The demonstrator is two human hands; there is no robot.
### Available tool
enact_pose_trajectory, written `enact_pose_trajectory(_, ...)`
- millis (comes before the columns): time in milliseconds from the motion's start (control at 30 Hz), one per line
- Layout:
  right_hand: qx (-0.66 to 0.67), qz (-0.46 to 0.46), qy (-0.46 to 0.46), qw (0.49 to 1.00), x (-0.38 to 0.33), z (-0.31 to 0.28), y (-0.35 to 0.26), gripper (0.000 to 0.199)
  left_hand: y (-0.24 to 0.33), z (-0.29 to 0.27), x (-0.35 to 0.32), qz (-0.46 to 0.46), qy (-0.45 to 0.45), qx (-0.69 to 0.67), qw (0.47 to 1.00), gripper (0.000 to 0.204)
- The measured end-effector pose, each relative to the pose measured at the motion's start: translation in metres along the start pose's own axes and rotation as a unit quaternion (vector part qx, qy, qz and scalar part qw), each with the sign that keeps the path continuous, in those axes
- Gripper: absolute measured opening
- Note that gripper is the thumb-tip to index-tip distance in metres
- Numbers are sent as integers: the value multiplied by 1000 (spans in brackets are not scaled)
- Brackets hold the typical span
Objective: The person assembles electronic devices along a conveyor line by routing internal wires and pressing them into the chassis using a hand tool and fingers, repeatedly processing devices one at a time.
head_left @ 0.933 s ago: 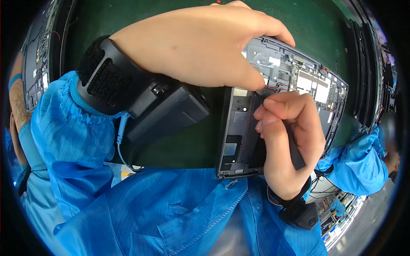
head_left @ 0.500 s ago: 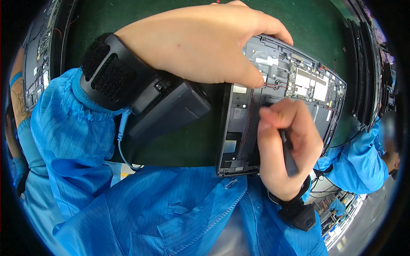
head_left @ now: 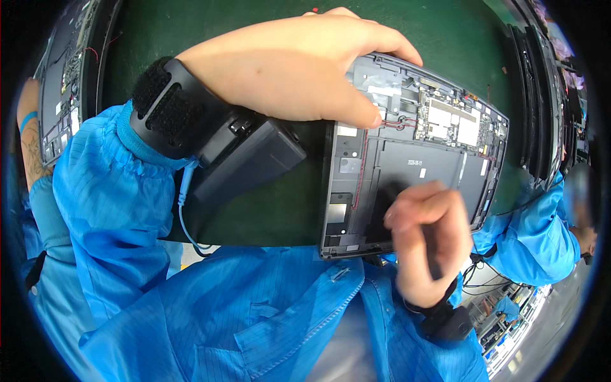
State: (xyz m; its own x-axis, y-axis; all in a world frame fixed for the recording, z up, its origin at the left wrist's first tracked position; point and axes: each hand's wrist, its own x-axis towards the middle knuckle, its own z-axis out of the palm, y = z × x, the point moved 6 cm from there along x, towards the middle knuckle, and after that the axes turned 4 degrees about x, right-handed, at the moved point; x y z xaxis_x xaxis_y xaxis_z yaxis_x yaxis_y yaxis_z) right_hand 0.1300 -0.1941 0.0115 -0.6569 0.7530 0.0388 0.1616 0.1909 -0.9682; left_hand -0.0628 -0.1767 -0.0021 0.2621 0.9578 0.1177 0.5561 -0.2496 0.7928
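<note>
An opened tablet [head_left: 417,164] lies tilted on the green work surface, its dark inner frame, circuit board [head_left: 450,120] and thin red wires showing. My left hand [head_left: 299,73] grips it at the upper left, with the thumb on the inside near the red wires and the fingers over the far edge. Low over the near half of the tablet is my right hand [head_left: 433,239], slightly blurred, its fingers curled and thumb pinched against them. Whatever may sit in that pinch cannot be made out.
More opened tablets [head_left: 60,95] stand at the left edge, and a dark stack of panels [head_left: 538,108] at the right. A co-worker's forearm [head_left: 30,143] shows at far left; another person's blue sleeve [head_left: 531,242] is at right. A black box [head_left: 251,159] is strapped to my left wrist.
My right hand has drawn back toward me, baring more of the tablet's middle. The left hand and tablet appear shifted slightly left in view, with the same grip.
</note>
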Motion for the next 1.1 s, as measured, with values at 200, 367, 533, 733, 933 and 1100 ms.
enact_pose_trajectory(200, 34, 1, 56, 998, 28, -13, 2, 9, -8, 4, 0, -67, -24, 9, 997, 60)
enact_pose_trajectory(367, 31, 46, 35, 998, 33, -9, 8, 7, -7, 4, 0, -5, 26, 20, 999, 58)
enact_pose_trajectory(533, 20, 56, 31, 998, 37, -13, 11, 7, 0, 3, 2, -16, 5, 26, 1000, 60)
enact_pose_trajectory(733, -53, 12, 26, 998, 36, -13, 12, 7, -3, 7, 3, -43, 5, 33, 999, 59)
enact_pose_trajectory(933, 98, 86, 36, 991, 39, -20, 17, 6, -5, 8, 6, -57, 4, 9, 998, 61)
enact_pose_trajectory(1100, 28, 66, 29, 997, 46, -20, 15, 4, -3, 4, 11, -9, 0, 12, 1000, 61)
